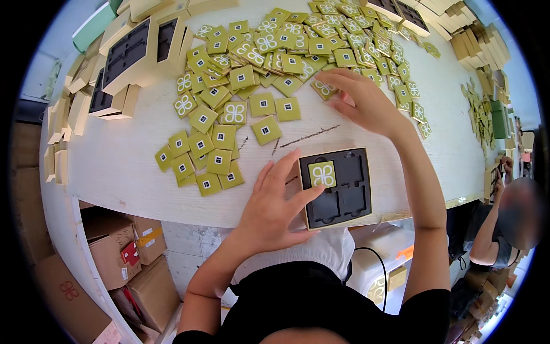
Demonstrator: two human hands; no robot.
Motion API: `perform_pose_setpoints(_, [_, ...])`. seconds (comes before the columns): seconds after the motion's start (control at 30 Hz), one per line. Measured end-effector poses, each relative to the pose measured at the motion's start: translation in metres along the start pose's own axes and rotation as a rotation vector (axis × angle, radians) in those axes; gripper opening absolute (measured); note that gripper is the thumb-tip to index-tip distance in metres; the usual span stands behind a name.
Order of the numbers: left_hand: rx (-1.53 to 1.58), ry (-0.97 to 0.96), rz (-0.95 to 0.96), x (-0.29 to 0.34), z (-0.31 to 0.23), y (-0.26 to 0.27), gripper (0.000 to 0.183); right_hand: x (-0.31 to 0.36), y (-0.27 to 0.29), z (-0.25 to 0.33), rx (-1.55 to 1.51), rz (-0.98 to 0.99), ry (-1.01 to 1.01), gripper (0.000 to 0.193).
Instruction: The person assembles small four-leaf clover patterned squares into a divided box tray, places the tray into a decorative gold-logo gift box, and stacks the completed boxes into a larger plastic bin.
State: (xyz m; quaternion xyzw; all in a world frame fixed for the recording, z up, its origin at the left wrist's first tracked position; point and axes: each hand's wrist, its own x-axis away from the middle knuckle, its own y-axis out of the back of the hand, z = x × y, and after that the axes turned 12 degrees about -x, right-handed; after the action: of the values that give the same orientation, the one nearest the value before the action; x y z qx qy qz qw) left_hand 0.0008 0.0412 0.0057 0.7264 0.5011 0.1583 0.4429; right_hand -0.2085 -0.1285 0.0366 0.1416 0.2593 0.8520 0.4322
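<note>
At near edge of table [132, 166], left hand [272, 212] was spread, fingertip at green tile [322, 171] in box [350, 198]; farther off, right hand [365, 100] curled over loose tile [322, 90], pinch unclear.

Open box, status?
Left hand at box, thumb overlapping green square inside. Right hand at second square, grip unclear. Loose squares piled beyond.

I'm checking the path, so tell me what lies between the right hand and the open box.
Head view: only white tabletop lies between the right hand and the open box, marked by a dark streak.
</note>
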Motion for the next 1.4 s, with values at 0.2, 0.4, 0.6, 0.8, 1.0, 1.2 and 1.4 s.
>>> perform_pose_setpoints(0.2, [0.097, -0.012, -0.016, -0.001, 0.005, 0.005, 0.063, -0.019, 0.011, -0.012, 0.235, 0.075, 0.054, 0.024])
perform_pose_setpoints(0.4, [0.064, -0.039, -0.027, 0.0, 0.004, 0.001, 0.068, 0.033, 0.013, 0.003, -0.059, -0.022, 0.049, 0.018])
perform_pose_setpoints(0.6, [-0.228, -0.032, -0.055, -0.003, -0.012, -0.003, 0.067, 0.102, -0.003, 0.035, -0.23, -0.08, -0.109, 0.016])
perform_pose_setpoints(0.8, [-0.355, -0.078, 0.0, -0.004, -0.017, -0.006, 0.074, 0.111, -0.027, 0.031, -0.161, -0.253, -0.004, 0.014])
perform_pose_setpoints(1.0, [-0.343, -0.1, 0.012, -0.003, -0.014, -0.01, 0.076, 0.112, -0.038, 0.025, -0.038, -0.316, 0.041, 0.019])
perform_pose_setpoints(1.2, [-0.306, -0.107, 0.025, -0.002, -0.011, -0.01, 0.075, 0.118, -0.042, 0.03, 0.184, -0.295, 0.21, 0.03])
perform_pose_setpoints(1.4, [-0.341, -0.122, -0.027, -0.002, -0.012, -0.013, 0.069, 0.123, -0.05, 0.018, 0.157, -0.344, 0.264, 0.035])
